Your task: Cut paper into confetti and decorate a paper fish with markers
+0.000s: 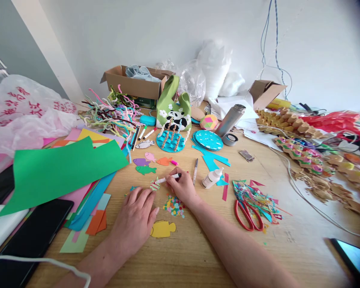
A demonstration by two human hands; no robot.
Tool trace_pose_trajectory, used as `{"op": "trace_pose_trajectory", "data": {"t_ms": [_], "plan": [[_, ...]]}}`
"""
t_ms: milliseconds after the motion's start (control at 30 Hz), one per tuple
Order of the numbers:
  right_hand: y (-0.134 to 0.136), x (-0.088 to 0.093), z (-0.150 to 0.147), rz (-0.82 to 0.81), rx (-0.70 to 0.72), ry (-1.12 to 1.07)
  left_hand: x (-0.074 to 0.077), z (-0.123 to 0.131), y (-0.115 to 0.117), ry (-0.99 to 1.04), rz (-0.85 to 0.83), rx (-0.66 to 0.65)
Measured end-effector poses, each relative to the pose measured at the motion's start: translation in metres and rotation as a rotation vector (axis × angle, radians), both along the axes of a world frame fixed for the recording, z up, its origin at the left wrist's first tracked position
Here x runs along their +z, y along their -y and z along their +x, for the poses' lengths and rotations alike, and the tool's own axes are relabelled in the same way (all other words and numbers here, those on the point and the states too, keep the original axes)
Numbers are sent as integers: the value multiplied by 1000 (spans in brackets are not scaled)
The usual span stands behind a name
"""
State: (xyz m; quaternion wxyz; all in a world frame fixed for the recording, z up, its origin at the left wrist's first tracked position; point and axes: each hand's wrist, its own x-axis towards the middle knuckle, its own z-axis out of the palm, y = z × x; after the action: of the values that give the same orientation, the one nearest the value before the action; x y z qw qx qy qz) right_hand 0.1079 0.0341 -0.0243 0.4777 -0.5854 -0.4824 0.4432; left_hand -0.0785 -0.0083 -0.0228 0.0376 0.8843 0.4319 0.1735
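Note:
My right hand (182,186) pinches a white marker (165,179) with a black end. The marker's tip is at a small striped paper fish (155,184) on the table. My left hand (139,212) lies flat with its fingers stretched out, fingertips beside that fish. A bit of blue paper (133,189) shows partly behind the left fingers. Below them lies a yellow paper fish (164,229), close to the left thumb. Small round confetti (174,206) is spread between my hands. Purple (141,162), green (146,170), orange (164,161) and pink paper fish (150,157) lie beyond.
Red-handled scissors (248,216) lie right under paper scraps (255,198). A glue bottle (212,178) and a pen (195,172) are beside my right hand. Coloured paper sheets (69,172) and a black phone (39,236) lie left. A metal flask (231,121) stands behind.

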Motion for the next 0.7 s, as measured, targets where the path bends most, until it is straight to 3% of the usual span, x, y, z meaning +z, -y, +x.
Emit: {"op": "trace_pose_trajectory", "data": {"t_ms": [700], "plan": [[-1,0,0,-4,-6,3,1,0,0,-1,-24,-2]]}}
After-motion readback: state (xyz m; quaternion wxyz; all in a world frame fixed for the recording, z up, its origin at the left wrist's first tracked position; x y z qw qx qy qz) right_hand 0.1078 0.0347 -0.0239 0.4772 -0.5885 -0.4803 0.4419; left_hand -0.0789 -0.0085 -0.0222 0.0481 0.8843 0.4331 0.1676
